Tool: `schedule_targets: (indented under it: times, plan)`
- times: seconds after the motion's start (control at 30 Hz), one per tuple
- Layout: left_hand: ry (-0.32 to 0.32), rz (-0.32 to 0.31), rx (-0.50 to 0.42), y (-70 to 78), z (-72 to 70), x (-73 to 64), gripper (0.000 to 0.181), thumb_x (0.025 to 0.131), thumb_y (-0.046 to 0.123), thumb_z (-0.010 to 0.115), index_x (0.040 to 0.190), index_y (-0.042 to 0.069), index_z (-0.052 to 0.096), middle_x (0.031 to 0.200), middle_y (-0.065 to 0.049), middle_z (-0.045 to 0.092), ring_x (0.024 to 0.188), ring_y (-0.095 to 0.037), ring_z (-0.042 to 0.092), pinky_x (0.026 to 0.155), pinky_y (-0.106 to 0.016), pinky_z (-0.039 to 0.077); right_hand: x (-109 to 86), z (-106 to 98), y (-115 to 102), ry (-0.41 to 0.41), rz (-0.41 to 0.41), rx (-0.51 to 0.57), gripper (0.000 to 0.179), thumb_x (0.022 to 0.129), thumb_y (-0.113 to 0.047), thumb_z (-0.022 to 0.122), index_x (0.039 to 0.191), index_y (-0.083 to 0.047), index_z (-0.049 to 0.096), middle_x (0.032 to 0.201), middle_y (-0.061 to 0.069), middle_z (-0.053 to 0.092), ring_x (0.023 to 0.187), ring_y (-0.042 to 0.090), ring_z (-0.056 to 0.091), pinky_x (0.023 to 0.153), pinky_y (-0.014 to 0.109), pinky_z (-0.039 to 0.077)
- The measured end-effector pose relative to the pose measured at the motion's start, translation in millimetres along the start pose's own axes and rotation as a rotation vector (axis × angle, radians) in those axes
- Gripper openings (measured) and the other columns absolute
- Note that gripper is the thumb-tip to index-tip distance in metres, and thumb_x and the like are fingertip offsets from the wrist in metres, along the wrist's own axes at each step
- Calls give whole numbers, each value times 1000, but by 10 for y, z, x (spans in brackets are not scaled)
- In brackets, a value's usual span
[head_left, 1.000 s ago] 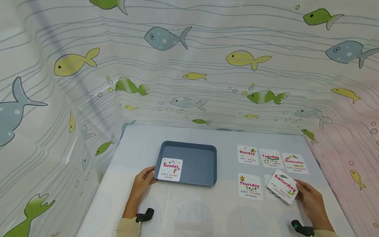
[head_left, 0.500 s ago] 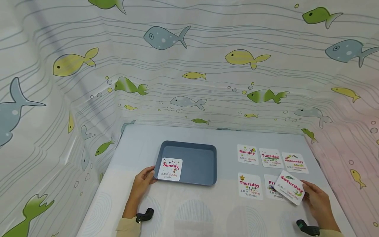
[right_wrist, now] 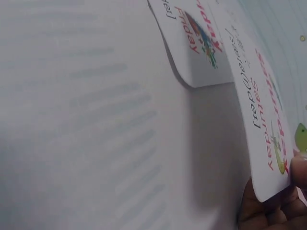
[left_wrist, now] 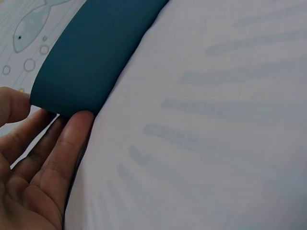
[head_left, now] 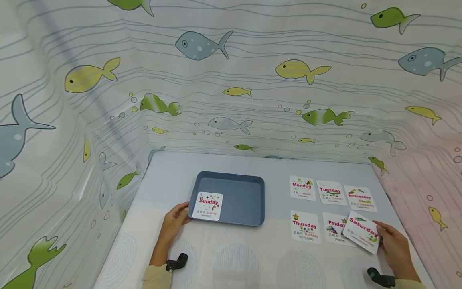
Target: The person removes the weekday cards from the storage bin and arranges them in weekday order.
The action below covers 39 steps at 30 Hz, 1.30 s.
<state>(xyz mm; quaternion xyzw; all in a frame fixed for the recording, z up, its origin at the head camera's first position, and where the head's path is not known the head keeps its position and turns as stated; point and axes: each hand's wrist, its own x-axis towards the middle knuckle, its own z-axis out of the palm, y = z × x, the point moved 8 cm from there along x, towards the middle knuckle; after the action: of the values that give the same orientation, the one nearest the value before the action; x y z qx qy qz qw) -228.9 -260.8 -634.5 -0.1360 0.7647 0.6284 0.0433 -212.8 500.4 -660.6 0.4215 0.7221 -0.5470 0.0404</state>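
Observation:
Between thumb and fingers, my right hand (head_left: 395,247) pinches the right edge of a white flashcard (head_left: 361,232) printed "Saturday". This card is tilted and overlaps the right side of the Friday card (head_left: 333,233) in the head view. In the right wrist view, the Saturday card (right_wrist: 259,110) stands off the surface and casts a shadow. My left hand (head_left: 175,220) holds the near left corner of a blue-grey tray (head_left: 242,200); the left wrist view has its fingers at the tray wall (left_wrist: 91,57). Inside the tray, at its near left, lies the Sunday card (head_left: 208,206).
Monday (head_left: 302,188), Tuesday (head_left: 330,192) and Wednesday (head_left: 360,198) cards form a back row right of the tray. Thursday (head_left: 305,227) lies in front of Monday, left of Friday. Fish-printed sheeting (head_left: 231,108) walls the back and sides of the pale tabletop (head_left: 231,249).
My right hand has drawn the Saturday card to the right and slightly nearer, uncovering most of the Friday card beneath. My left hand, the tray and the other cards have stayed put.

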Motion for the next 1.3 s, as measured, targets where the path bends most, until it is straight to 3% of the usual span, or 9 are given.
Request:
schedule_targets:
  times: [0.17,0.4,0.6,0.73,0.93,1.3]
  plan:
    - [1,1,3,-12,3,5,40,104,22,55,138,4,55,138,-21,59,114,-32,67,85,-27,62,61,-70,2,31,-12,-76,39,106,-33,47,142,-20,55,99,-19,56,83,0,57,62,21,55]
    - [-3,1,5,-22,6,18,40,104,23,55,139,3,55,139,-21,58,116,-33,66,86,-27,62,66,-146,5,53,42,-97,33,106,-33,46,136,-27,57,107,-13,51,93,10,49,62,22,49]
    - [-1,4,-2,-24,4,23,40,104,23,55,139,3,55,138,-22,59,115,-32,66,86,-27,62,80,-200,-65,57,17,-158,39,106,-32,44,141,-19,54,103,-6,51,87,13,48,58,26,45]
    - [4,9,5,-5,1,20,39,104,22,56,138,3,56,137,-21,59,113,-30,67,85,-26,62,136,-217,-39,66,42,-213,44,107,-31,40,147,-13,48,115,5,52,94,20,48,60,28,46]
    - [10,12,5,6,4,26,39,103,20,56,138,2,55,136,-22,60,112,-26,68,84,-26,62,234,-215,-44,48,5,-306,49,109,-30,34,150,-5,41,131,19,46,102,28,47,60,26,46]
    - [5,-13,-4,-40,1,27,39,103,21,56,139,4,56,138,-21,59,117,-32,65,86,-26,62,231,-259,-89,41,-19,-346,48,109,-28,33,148,-2,42,128,22,48,98,30,50,53,23,48]
